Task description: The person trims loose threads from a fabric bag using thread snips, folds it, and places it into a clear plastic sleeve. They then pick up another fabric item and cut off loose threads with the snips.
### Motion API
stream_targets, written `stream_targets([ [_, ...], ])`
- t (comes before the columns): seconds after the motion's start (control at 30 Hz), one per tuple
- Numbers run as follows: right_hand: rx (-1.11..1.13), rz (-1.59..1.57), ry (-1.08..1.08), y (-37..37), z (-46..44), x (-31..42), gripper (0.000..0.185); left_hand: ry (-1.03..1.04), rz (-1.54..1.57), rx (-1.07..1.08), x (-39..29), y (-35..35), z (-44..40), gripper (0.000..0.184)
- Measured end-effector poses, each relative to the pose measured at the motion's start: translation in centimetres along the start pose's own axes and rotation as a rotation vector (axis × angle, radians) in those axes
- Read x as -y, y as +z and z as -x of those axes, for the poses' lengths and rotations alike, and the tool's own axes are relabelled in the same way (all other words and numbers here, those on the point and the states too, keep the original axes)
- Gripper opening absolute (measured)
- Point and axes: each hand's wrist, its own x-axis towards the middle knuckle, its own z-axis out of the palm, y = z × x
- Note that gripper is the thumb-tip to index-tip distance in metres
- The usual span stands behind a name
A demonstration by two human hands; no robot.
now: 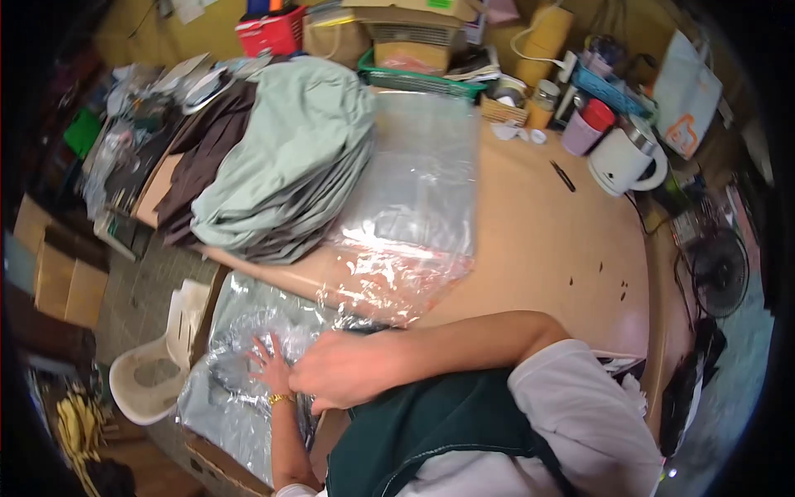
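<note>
My left hand [269,370], with a gold band at its wrist, lies with fingers spread on a clear plastic bag [240,344]. Grey-green folded cloth shows through the plastic, inside a cardboard box [217,464] below the table edge. Close beside the left wrist, my right hand [341,369] is closed with its fingers curled, slightly blurred. Whatever it grips, if anything, is hidden. A stack of pale green garments [302,149] rests on the table, next to a pile of flat clear plastic bags [414,178] whose near end hangs toward the box.
Dark brown cloth [203,161] lies left of the stack. A white kettle [621,161], a pink cup [586,128] and a small black cutter [562,176] are at the table's right. A white plastic chair [149,377] stands left of the box, a fan [719,272] far right.
</note>
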Motion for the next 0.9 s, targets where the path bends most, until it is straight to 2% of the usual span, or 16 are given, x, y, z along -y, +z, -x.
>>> stream_targets([
  [0.03,-0.095,-0.182,0.075,-2.6,3.3,-0.4,0.041,-0.045,0.193,0.349,-0.5,0.2,-0.4,0.109],
  [0.07,-0.495,-0.210,0.096,-2.3,6.8,-2.9,0.038,-0.029,0.190,0.344,-0.9,0.3,-0.9,0.109],
  [0.1,-0.472,-0.275,0.527,-6.8,10.5,-2.2,0.035,-0.067,0.186,0.416,-0.9,0.4,-1.1,0.110],
  [0.13,-0.848,-0.125,0.417,-5.8,14.0,-8.5,0.038,-0.120,0.186,0.489,-0.8,0.4,-1.0,0.111],
  [0.2,-1.069,0.032,0.786,-6.4,21.7,-16.0,0.056,-0.099,0.197,0.576,-0.6,-4.2,-2.0,0.111],
  [0.27,-1.036,0.515,1.283,-3.5,31.9,-27.9,0.071,0.044,0.095,0.663,1.4,-7.2,-4.3,0.101],
  [0.3,-1.066,0.584,1.509,-1.4,35.1,-31.4,0.073,0.138,-0.010,0.669,2.9,-8.1,-5.6,0.093],
  [0.37,-0.907,0.401,1.687,-0.8,35.7,-30.7,0.067,0.119,-0.047,0.622,3.0,-18.1,-7.9,0.066],
  [0.4,-0.958,0.498,1.633,0.3,35.3,-31.1,0.059,0.123,0.045,0.214,1.4,-24.2,-7.5,0.043],
  [0.43,-1.007,0.594,1.580,1.2,35.1,-31.8,0.052,0.145,0.330,0.023,0.0,-27.7,-8.6,0.033],
  [0.5,-1.077,0.526,1.463,1.0,35.3,-31.3,0.041,0.333,0.794,-0.470,-5.5,-34.0,-10.1,0.034],
  [0.57,-1.152,0.446,1.357,1.2,35.4,-31.1,0.031,0.546,0.574,-0.878,-10.3,-37.5,-12.2,0.029],
  [0.67,-1.173,0.503,1.337,1.6,36.3,-31.6,0.024,0.654,0.519,-0.717,-10.9,-35.7,-18.9,0.035],
  [0.73,-1.149,0.653,1.361,2.0,36.5,-32.4,0.019,0.496,0.790,-0.239,-10.4,-36.5,-21.8,0.029],
  [0.87,-1.338,0.738,1.174,1.8,38.7,-35.1,0.009,0.466,0.907,-0.276,-9.9,-39.1,-26.0,0.022],
  [0.9,-1.563,0.088,1.141,-0.4,38.1,-33.0,0.011,0.508,0.884,-0.330,-11.1,-40.6,-25.5,0.023],
])
